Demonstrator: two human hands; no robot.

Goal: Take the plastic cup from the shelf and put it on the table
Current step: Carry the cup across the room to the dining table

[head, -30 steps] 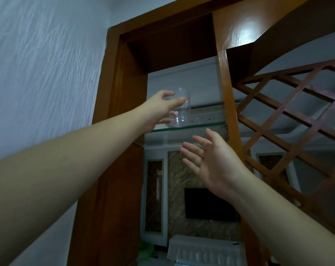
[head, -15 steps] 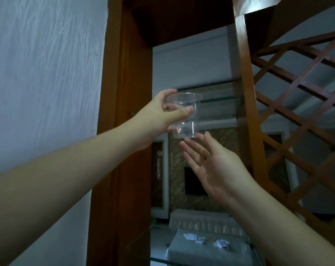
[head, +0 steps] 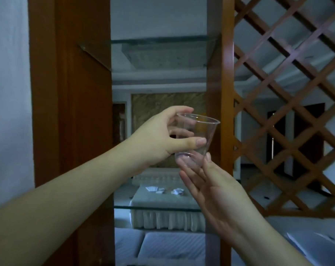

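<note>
Cup [head: 196, 139] in my left hand [head: 159, 139], below upper glass shelf [head: 159, 40]; my right hand [head: 218, 191] under it, lattice [head: 289, 104] right.

white wall [head: 9, 93] | wooden frame [head: 70, 112] | lattice screen [head: 289, 93] | dim room beyond

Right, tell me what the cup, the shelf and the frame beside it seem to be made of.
Cup: thin clear plastic, apparently; fingers show through its wall. Shelf: glass, transparent with a greenish edge. Frame: wood or wood veneer, orange-brown, glossy, likely varnished. The left hand holds the cup; the right hand touches its base.
</note>
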